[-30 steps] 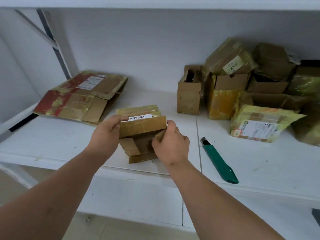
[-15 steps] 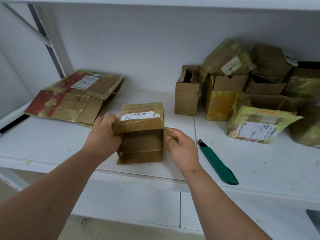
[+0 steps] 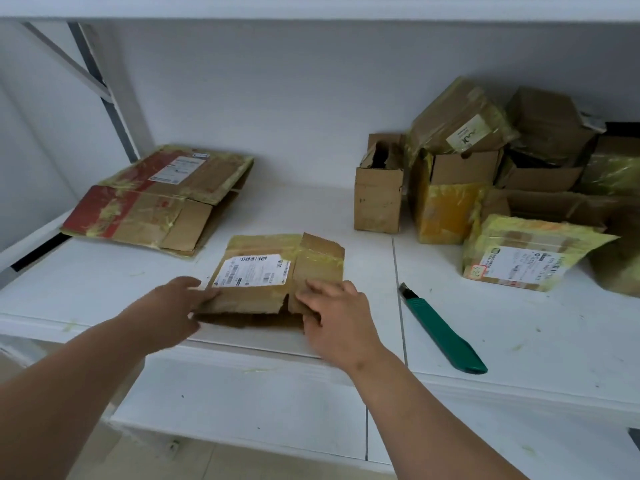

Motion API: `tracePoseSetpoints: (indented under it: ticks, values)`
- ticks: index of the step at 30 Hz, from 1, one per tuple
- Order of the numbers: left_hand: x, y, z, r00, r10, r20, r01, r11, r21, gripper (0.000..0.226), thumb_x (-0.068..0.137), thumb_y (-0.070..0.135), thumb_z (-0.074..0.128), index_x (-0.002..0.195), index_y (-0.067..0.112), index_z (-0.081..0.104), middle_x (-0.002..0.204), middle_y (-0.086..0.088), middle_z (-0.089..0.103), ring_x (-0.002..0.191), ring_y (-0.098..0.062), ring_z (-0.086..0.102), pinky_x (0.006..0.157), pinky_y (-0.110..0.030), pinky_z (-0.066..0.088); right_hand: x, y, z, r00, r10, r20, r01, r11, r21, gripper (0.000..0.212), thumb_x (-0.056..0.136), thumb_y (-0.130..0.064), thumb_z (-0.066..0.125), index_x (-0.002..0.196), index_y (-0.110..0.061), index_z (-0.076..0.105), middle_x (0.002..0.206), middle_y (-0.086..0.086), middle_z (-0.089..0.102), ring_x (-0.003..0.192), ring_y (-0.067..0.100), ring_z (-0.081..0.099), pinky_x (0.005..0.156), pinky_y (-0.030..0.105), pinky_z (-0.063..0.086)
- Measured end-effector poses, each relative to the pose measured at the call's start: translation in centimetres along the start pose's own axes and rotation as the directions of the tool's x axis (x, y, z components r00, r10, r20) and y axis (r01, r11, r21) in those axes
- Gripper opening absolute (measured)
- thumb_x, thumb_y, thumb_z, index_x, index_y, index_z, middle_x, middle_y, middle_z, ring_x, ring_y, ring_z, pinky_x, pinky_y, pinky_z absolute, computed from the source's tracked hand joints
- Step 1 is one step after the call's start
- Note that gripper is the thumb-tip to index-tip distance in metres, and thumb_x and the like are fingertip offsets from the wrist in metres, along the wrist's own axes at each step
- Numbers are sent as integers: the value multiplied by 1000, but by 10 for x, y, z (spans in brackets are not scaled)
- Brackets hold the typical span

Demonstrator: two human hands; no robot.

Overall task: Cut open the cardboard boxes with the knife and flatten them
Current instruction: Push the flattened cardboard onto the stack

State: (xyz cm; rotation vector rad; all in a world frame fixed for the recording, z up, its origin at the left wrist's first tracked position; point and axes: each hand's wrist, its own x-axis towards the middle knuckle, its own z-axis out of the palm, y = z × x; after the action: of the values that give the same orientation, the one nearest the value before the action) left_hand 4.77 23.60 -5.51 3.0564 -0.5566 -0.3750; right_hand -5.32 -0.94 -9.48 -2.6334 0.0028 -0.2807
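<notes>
Left of my knife [image 3: 445, 332]: flattened box [image 3: 273, 275] under my hands.
Right of it: bare shelf [image 3: 554, 334], open passage.
Behind it: piled boxes [image 3: 485, 174] block the back wall.

Even, soft, diffuse light; no single source in view. White shelf [image 3: 519, 323] and back wall [image 3: 277, 98] read bright but not blown out. Shadows faint: a thin dark band under the flattened box [image 3: 270, 271] just below the fingers [image 3: 311, 289], a soft one beside the green utility knife [image 3: 446, 337] right of the fingers. Left hand [image 3: 173, 306] smeared by motion blur; right hand [image 3: 336, 313] sharper. Wide-angle bowing at frame edges. Mild compression softness throughout.
</notes>
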Motion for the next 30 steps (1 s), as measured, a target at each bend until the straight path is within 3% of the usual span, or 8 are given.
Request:
tracePoseSetpoints:
  ticks: [3,8,13,18,21,23,26,30]
  values:
    - [1,-5,12,983,-9,184,5,1000,21,72,89,34,61,152,33,27,160,8,19,143,-19,29,114,-29,28,-3,3,11,986,29,163,-10,994,-112,54,94,-39,50,147,-33,43,161,-13,27,147,16,16,116,38,12]
    - [5,20,-1,988,-32,151,77,951,-300,55,80,51,34,112,16,61,126,-11,61,107,-24,58,90,-32,43,2,1,7,985,83,154,-80,996,-24,45,98,-53,42,137,-33,54,157,-15,33,148,11,16,120,40,-5]
    - [12,34,19,990,-5,142,25,990,-137,76,93,63,44,155,33,14,162,-2,15,145,-28,26,117,-40,24,4,2,6,985,79,152,-66,994,-88,44,102,-41,40,145,-35,43,150,-12,44,148,18,19,120,42,-1]
    - [17,41,20,988,44,145,-30,994,-102,74,77,52,38,149,38,29,159,9,21,142,-23,29,116,-45,24,-8,-1,-1,996,26,86,-4,969,-249,38,96,-46,41,129,-36,58,125,-11,63,117,16,53,103,34,10]
    - [20,49,21,991,58,123,-48,995,-85,66,89,26,44,150,38,24,161,11,16,147,-20,19,119,-51,14,-9,-1,0,1000,-10,-3,9,956,-295,32,95,-43,44,120,-32,62,113,-9,66,106,17,59,93,33,18]
    - [21,61,21,995,57,84,-51,996,-74,63,96,20,39,152,37,17,163,7,11,149,-18,12,120,-52,7,-2,3,1,999,-2,-34,-7,963,-268,46,93,-47,48,137,-33,51,129,-5,55,120,21,50,102,36,25]
    - [23,76,30,999,50,6,-49,994,-101,58,99,55,23,152,36,15,164,2,1,151,-20,2,120,-51,7,7,14,1,991,15,131,20,965,-261,66,96,-54,37,156,-33,18,164,-4,12,150,22,9,121,40,5]
    - [21,82,47,995,28,96,-32,999,44,122,52,94,-7,155,29,-6,163,2,-18,150,-22,-15,119,-53,-3,12,25,6,926,115,360,3,951,-310,70,98,-62,20,158,-31,0,165,-10,-13,151,13,-17,121,45,-13]
